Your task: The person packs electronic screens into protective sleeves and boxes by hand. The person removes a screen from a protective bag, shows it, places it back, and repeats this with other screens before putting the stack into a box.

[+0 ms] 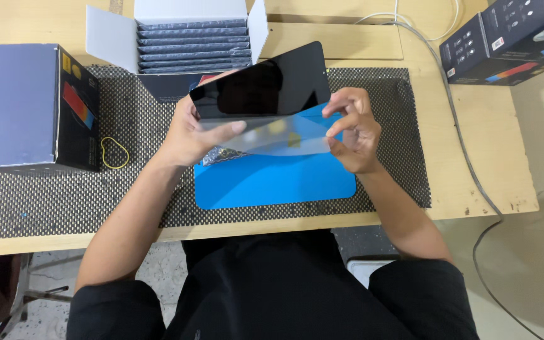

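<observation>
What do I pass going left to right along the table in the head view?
Closed dark box → yellow rubber band → left hand → black tablet → right hand → grey cable → dark boxes at the corner.

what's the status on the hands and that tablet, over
Left hand grips the black tablet at its left edge. Right hand fingers pinch the clear film, partly peeled off. Blue mat below, nothing in the way.

Closed grey-black box [33, 106] left, open white carton [177, 38] at the back, dark boxes [511, 39] far right.
</observation>
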